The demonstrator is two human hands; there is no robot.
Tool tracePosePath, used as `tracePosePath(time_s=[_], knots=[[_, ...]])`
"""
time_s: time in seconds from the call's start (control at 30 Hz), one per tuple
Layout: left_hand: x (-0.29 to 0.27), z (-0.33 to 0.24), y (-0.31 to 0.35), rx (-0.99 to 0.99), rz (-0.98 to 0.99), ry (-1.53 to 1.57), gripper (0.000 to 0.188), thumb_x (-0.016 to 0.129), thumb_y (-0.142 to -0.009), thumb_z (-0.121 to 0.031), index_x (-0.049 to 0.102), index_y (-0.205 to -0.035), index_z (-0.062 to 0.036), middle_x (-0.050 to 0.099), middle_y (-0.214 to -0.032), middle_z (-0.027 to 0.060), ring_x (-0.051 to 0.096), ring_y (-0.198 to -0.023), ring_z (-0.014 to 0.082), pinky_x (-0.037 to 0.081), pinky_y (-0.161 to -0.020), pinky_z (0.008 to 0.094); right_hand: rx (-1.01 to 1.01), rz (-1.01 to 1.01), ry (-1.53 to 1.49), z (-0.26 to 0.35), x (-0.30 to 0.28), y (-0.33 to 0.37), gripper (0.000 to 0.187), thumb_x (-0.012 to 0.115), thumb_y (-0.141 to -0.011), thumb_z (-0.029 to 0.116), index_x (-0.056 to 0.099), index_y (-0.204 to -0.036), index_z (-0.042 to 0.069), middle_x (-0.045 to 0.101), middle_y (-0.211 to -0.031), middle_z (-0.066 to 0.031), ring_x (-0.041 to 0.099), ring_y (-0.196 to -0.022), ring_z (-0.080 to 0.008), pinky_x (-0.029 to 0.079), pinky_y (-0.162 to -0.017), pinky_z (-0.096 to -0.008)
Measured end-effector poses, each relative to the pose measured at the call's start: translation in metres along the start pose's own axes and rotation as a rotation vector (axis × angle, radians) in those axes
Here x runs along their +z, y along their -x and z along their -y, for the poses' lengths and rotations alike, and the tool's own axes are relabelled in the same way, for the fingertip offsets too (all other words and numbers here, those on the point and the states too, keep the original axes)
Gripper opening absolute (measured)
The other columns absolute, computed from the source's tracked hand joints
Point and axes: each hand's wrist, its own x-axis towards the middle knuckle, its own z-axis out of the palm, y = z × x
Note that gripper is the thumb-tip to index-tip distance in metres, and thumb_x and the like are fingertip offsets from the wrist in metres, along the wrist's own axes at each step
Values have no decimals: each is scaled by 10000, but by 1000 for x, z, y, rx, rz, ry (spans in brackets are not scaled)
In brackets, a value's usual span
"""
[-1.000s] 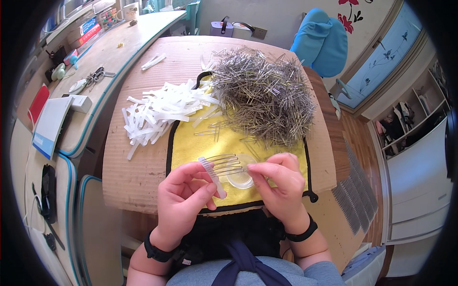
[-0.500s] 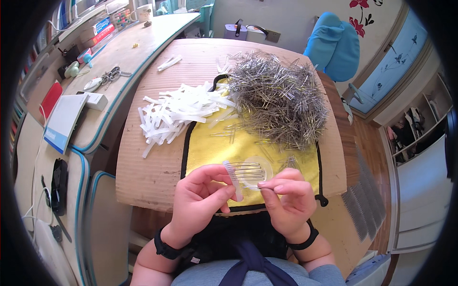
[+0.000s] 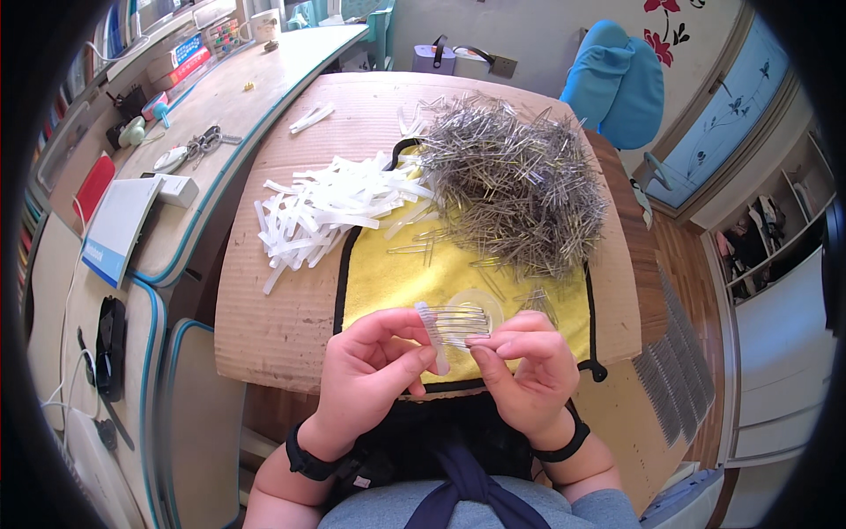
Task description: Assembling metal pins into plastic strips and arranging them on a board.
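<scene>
Leftward slides the right hand (image 3: 531, 363), bringing its wire pin (image 3: 456, 340) closer to the white strip (image 3: 431, 330)! Right fingers pinch tight around that pin; left hand (image 3: 377, 360) has thumb and fingers closed on the strip, tilted above the yellow cloth (image 3: 392, 286). More pins point rightward from it, over a clear round dish (image 3: 496, 306). Beyond, heaped pins (image 3: 520, 189) bristle beside piled strips (image 3: 330, 209).

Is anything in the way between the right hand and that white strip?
Nothing visible blocks it. Only wire pins span the gap between the right hand and the white strip, which the left hand holds. A clear disc lies below.
</scene>
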Motion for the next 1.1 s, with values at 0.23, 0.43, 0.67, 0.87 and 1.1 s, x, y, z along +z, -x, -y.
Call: tracePosePath(time_s=[0.23, 0.43, 0.67, 0.87, 1.1], knots=[[0, 0, 0, -62, -22, -135, 287, 552, -768, 60, 510, -1049, 20, 590, -833, 81, 609, -703, 136, 486, -491, 179, 421, 44, -100, 30, -10, -15, 228, 688, -679, 8, 515, -826, 9, 599, -787, -99, 576, -665, -194, 453, -657, -285], [3, 1, -4, 24, -107, 60, 259, 549, -763, 60, 513, -1017, 21, 595, -821, 89, 612, -690, 154, 497, -504, 209, 197, -31, 455, 13, -67, -39, 128, 658, -672, 32, 606, -788, 19, 601, -760, -67, 563, -727, -207, 445, -650, -301], [3, 2, -2, 57, -119, 55, 256, 541, -763, 66, 509, -1011, 11, 595, -826, 93, 613, -690, 163, 497, -508, 213, -59, 354, 799, -5, -58, -41, 100, 596, -647, 71, 607, -745, 55, 556, -733, -42, 505, -748, -210, 397, -675, -316], [3, 2, -1, 67, -106, 52, 257, 541, -762, 69, 507, -1010, 11, 594, -823, 89, 613, -690, 162, 492, -498, 207, -33, 502, 1007, -8, -48, -47, 87, 534, -625, 65, 573, -700, 44, 504, -719, -63, 469, -755, -224, 384, -672, -313], [2, 2, -1, 64, -97, 78, 261, 543, -761, 67, 509, -1013, 10, 594, -823, 90, 613, -690, 158, 490, -495, 205, 68, 353, 859, -13, -56, -34, 92, 561, -663, 2, 547, -751, 23, 528, -741, -93, 508, -743, -255, 409, -661, -342]])
